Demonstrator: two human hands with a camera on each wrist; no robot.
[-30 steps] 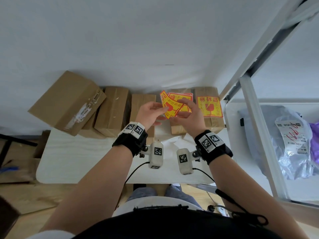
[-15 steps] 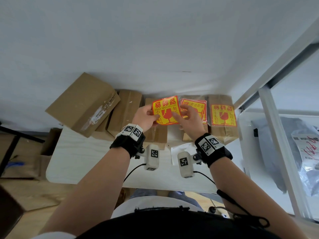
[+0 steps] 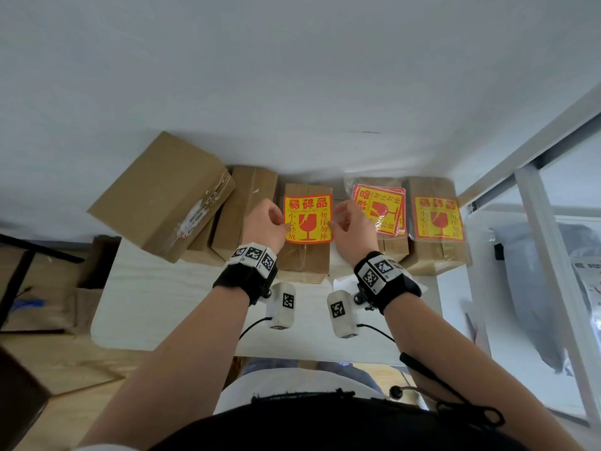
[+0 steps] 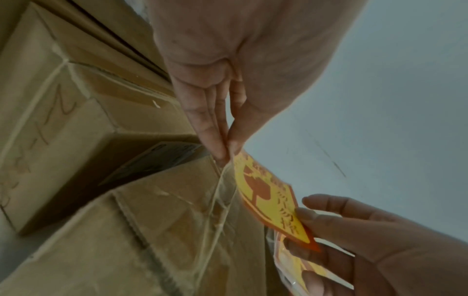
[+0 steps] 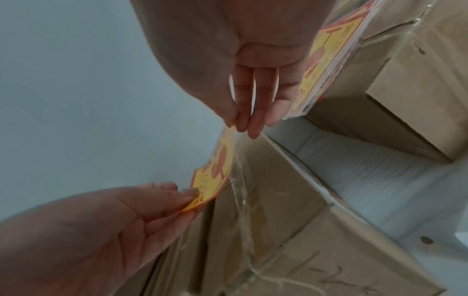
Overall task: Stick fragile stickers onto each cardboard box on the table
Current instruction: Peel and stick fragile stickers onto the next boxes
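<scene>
A yellow and red fragile sticker (image 3: pixel 308 219) hangs flat just above the middle cardboard box (image 3: pixel 304 260). My left hand (image 3: pixel 265 224) pinches its left edge, thumb against fingers, and my right hand (image 3: pixel 349 224) pinches its right edge. In the left wrist view the sticker (image 4: pixel 271 202) stretches between my left fingertips (image 4: pixel 222 154) and the other hand, over the taped box top (image 4: pixel 162 230). In the right wrist view the sticker (image 5: pixel 217 170) tilts slightly above the box (image 5: pixel 278 210). The rightmost box (image 3: pixel 435 242) carries a stuck sticker (image 3: pixel 437 221).
A stack of spare stickers (image 3: pixel 382 209) in clear wrap lies on the box right of the middle one. Two plain boxes (image 3: pixel 247 209) and a big tilted box (image 3: pixel 162 196) stand at the left. White table (image 3: pixel 162 307), wall behind, metal frame (image 3: pixel 549 255) at right.
Both hands carried the sticker left from the spare stack, turned it level, and lowered it over the middle box. The head view shifted left too.
</scene>
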